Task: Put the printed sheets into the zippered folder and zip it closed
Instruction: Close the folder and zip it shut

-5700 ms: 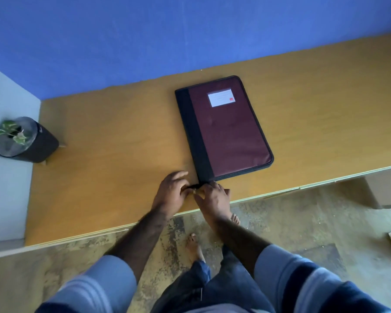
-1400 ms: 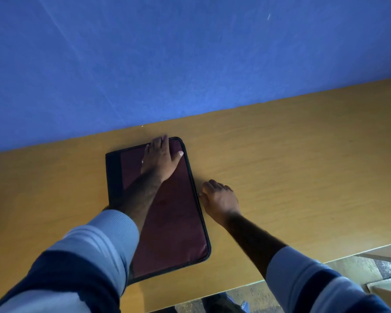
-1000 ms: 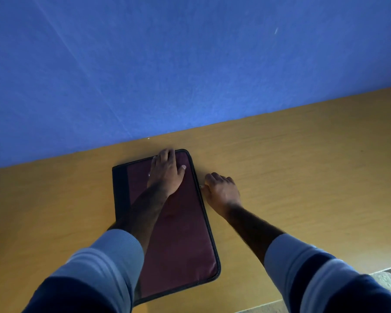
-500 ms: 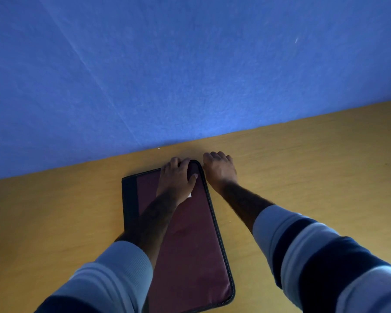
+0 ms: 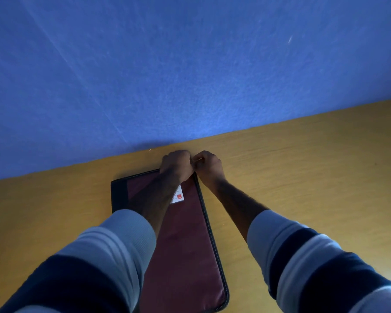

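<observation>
A maroon zippered folder [image 5: 187, 240] with a black spine and black zipper edge lies flat and closed on the wooden desk [image 5: 303, 177]. A white label on its cover peeks out beside my left wrist. My left hand [image 5: 176, 164] curls over the folder's far right corner. My right hand [image 5: 207, 166] is curled just beside it at the same corner, fingers pinched at the zipper edge. The zipper pull is hidden by my fingers. No printed sheets are in sight.
A blue wall [image 5: 167, 75] rises directly behind the desk's far edge, close to my hands. Bare wood stretches to the left and right of the folder.
My right hand slid along the folder's right edge up to the far corner. My left hand, flat on the cover before, now curls over that corner. The view tilted further up.
</observation>
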Demonstrator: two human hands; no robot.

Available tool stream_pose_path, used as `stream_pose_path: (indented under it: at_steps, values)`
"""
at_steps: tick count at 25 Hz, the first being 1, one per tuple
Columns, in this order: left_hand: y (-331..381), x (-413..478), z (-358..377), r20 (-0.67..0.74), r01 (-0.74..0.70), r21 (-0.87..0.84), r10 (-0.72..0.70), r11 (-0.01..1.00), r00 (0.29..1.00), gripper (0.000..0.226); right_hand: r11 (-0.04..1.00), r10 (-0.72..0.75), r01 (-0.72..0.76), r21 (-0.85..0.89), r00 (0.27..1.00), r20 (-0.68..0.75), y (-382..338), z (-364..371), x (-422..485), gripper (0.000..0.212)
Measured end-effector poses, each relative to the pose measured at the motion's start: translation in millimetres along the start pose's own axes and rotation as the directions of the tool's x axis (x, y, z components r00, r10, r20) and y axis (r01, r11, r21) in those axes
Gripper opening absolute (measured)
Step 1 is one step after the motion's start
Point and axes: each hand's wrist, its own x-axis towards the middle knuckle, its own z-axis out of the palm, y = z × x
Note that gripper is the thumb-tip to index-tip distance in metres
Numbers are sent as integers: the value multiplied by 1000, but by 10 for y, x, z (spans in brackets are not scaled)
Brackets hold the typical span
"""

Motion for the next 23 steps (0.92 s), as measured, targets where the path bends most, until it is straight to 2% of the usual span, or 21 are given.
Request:
stream_pose_path:
  at_steps: [2, 3, 5, 7, 9, 12, 15, 18, 20, 23]
  values:
    - [49, 39, -23, 28, 79, -39, -78, 996, 997, 22, 998, 8, -8, -68, 1000, 6, -19, 23, -107, 24]
    - [76, 63, -32, 41, 115, -59, -113, 992, 993, 20, 984, -34, 33, -174, 999, -5, -22, 47, -172, 24]
    - [111, 121, -41, 73, 163, -61, -158, 985, 985, 17, 901, -149, 129, -413, 989, -16, 3, 123, -289, 28]
    - [123, 164, -35, 91, 201, -57, -195, 978, 977, 15, 813, -140, 124, -568, 990, 16, 33, 194, -346, 46]
    - [121, 188, -8, 93, 242, -94, -233, 966, 968, 15, 757, -122, 126, -641, 991, 51, 52, 245, -370, 54]
    - [105, 219, 40, 91, 292, -121, -282, 949, 955, 20, 738, -185, 176, -651, 981, 55, 71, 299, -406, 47]
    - [56, 243, 63, 82, 339, -143, -330, 930, 940, 24, 853, -148, 120, -508, 989, -15, 41, 306, -373, 34]
    - [28, 242, 47, 77, 384, -176, -376, 907, 923, 20, 886, -119, 77, -457, 991, -62, 12, 289, -338, 26]
    - [-59, 247, 19, 83, 434, -242, -428, 868, 900, 14, 889, -121, 75, -451, 990, -74, 10, 293, -345, 25]
    - [-337, 252, -30, 127, 497, -394, -489, 773, 863, 18, 881, -138, 83, -466, 987, -86, 32, 288, -361, 28]
